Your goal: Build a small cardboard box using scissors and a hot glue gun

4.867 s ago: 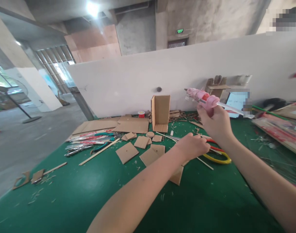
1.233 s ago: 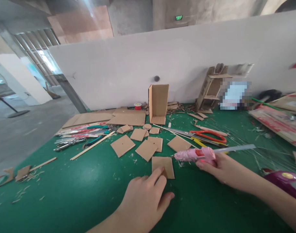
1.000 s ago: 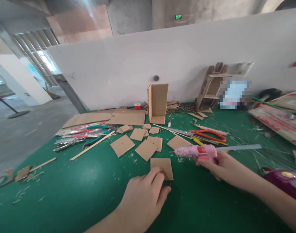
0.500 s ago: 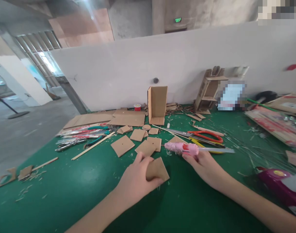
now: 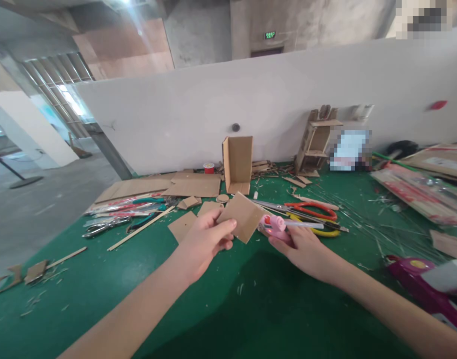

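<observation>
My left hand [image 5: 208, 244] pinches a square cardboard piece [image 5: 243, 218] between thumb and fingers, holding it raised and tilted above the table. Closed around a pink hot glue gun [image 5: 277, 229] is my right hand [image 5: 303, 247]; a clear glue stick [image 5: 305, 225] sticks out of the gun's back. The gun's front end is at the right edge of the cardboard; its nozzle is hidden, so I cannot tell whether they touch. Behind my left hand lie more cardboard squares [image 5: 181, 227], partly covered.
An open cardboard box form [image 5: 240, 164] stands near the white partition, with a cardboard shelf model [image 5: 316, 142] to its right. Orange-handled scissors [image 5: 314, 210] lie beyond my right hand. A purple tool [image 5: 419, 284] sits at right, packaged sticks [image 5: 419, 194] behind it.
My left hand has lifted the cardboard square off the low position near the table and turned it up. My right hand has brought the glue gun round behind its right edge.
</observation>
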The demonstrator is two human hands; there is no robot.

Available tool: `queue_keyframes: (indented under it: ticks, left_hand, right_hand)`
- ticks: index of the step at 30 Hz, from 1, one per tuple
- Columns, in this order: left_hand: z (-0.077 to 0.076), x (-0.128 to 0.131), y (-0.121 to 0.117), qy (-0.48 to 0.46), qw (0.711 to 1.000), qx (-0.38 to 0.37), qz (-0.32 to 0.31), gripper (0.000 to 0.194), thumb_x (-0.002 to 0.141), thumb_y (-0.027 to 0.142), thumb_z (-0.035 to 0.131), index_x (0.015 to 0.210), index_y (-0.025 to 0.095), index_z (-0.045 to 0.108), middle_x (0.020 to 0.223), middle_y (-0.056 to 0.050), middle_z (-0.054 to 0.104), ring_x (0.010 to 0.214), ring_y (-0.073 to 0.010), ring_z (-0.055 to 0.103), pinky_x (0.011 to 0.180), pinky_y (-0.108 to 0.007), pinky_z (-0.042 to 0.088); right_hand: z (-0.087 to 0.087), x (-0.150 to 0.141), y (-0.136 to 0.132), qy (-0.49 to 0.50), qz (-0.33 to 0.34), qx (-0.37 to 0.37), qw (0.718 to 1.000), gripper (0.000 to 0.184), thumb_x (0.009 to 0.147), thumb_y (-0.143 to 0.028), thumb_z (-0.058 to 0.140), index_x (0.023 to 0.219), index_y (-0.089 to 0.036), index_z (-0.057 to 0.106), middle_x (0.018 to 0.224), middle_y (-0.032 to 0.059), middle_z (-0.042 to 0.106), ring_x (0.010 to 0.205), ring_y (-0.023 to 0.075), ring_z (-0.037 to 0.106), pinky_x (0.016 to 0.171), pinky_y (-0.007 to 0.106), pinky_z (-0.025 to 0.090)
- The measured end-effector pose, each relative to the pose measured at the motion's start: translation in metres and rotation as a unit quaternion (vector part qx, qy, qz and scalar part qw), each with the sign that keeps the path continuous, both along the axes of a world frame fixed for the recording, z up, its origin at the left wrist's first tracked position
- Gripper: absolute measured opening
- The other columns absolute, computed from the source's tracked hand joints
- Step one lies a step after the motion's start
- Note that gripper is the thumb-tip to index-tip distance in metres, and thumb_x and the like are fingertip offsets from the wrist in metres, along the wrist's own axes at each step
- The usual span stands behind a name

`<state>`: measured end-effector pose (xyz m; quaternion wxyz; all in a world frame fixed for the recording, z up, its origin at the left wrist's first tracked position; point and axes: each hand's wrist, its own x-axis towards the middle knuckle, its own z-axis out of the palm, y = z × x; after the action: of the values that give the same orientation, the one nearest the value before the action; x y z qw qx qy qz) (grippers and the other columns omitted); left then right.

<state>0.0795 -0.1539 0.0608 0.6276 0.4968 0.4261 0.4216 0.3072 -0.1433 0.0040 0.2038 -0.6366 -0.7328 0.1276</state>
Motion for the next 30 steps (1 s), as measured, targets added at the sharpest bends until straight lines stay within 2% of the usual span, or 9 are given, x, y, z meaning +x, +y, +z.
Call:
queue_keyframes:
  ticks: [3,4,9,12,16,20,23,26,30]
  left_hand:
    - [0.011,0.01,0.005,-0.019,0.999,0.019,0.021,0.024,0.079,0.03,0.067,0.097,0.015,0.063,0.085,-0.005,0.054,0.068,-0.0107,0.043,0.055,-0.023,0.032]
    - [0.014,0.012,0.006,-0.019,0.999,0.028,0.028,0.023,0.078,0.029,0.067,0.095,0.015,0.063,0.087,-0.006,0.056,0.07,-0.0115,0.044,0.056,-0.024,0.033]
    - [0.019,0.009,0.018,-0.001,0.997,0.058,0.06,0.026,0.079,0.031,0.066,0.1,0.016,0.064,0.1,-0.008,0.061,0.077,-0.0136,0.049,0.059,-0.025,0.035]
    - [0.021,0.003,0.024,0.004,0.995,0.066,0.074,0.03,0.078,0.032,0.067,0.104,0.017,0.063,0.096,-0.007,0.062,0.075,-0.0134,0.049,0.06,-0.025,0.035]
    - [0.026,0.004,0.032,0.004,0.994,0.077,0.076,0.029,0.077,0.032,0.068,0.101,0.016,0.063,0.093,-0.007,0.062,0.073,-0.0124,0.049,0.059,-0.025,0.035]
    - [0.033,0.01,0.037,-0.006,0.993,0.088,0.076,0.03,0.076,0.032,0.069,0.101,0.016,0.063,0.098,-0.008,0.062,0.077,-0.0141,0.052,0.061,-0.026,0.038]
    - [0.035,0.011,0.038,-0.021,0.993,0.091,0.069,0.03,0.075,0.032,0.07,0.1,0.016,0.064,0.093,-0.007,0.061,0.073,-0.0133,0.051,0.059,-0.026,0.038]
    - [0.032,0.008,0.038,-0.002,0.994,0.092,0.059,0.029,0.076,0.033,0.069,0.098,0.016,0.064,0.09,-0.007,0.061,0.07,-0.0124,0.051,0.058,-0.026,0.037]
    - [0.022,0.003,0.041,0.027,0.994,0.085,0.06,0.028,0.077,0.034,0.068,0.098,0.015,0.065,0.091,-0.008,0.063,0.073,-0.0131,0.053,0.059,-0.025,0.037]
  right_hand:
    - [0.004,0.008,-0.005,0.047,0.077,-0.033,0.995,0.025,0.089,-0.042,0.049,0.098,-0.023,0.063,0.093,0.0075,0.068,0.089,0.0268,0.063,0.076,0.037,0.047]
    - [0.003,0.01,-0.007,0.06,0.081,-0.025,0.995,0.024,0.09,-0.04,0.046,0.096,-0.022,0.061,0.092,0.0074,0.068,0.085,0.0251,0.063,0.075,0.036,0.047]
    - [-0.011,0.011,-0.016,0.065,-0.013,0.055,0.996,0.025,0.093,-0.04,0.042,0.074,-0.024,0.046,0.07,0.0055,0.061,0.06,0.0192,0.054,0.056,0.031,0.04]
    - [-0.011,0.009,-0.02,0.043,-0.019,0.049,0.998,0.029,0.093,-0.042,0.041,0.069,-0.026,0.04,0.062,0.0025,0.056,0.054,0.0178,0.051,0.052,0.03,0.036]
    - [-0.003,-0.003,-0.015,0.021,-0.01,0.048,0.999,0.029,0.095,-0.041,0.038,0.071,-0.025,0.04,0.067,0.0042,0.059,0.059,0.0194,0.056,0.055,0.029,0.038]
    - [0.001,-0.018,0.005,-0.004,-0.02,0.058,0.998,0.032,0.097,-0.041,0.033,0.074,-0.023,0.046,0.074,0.0084,0.065,0.066,0.0223,0.062,0.058,0.03,0.04]
    - [0.0,-0.021,0.017,-0.024,-0.011,0.053,0.998,0.034,0.096,-0.044,0.035,0.076,-0.021,0.051,0.077,0.0106,0.068,0.069,0.0244,0.065,0.058,0.031,0.039]
    - [-0.002,-0.02,0.019,-0.046,-0.006,0.047,0.998,0.039,0.096,-0.049,0.035,0.081,-0.019,0.055,0.082,0.0121,0.07,0.075,0.0263,0.067,0.061,0.031,0.041]
    - [0.0,-0.02,0.014,-0.074,0.004,0.039,0.996,0.044,0.098,-0.047,0.03,0.089,-0.015,0.06,0.09,0.0166,0.07,0.085,0.03,0.067,0.07,0.036,0.044]
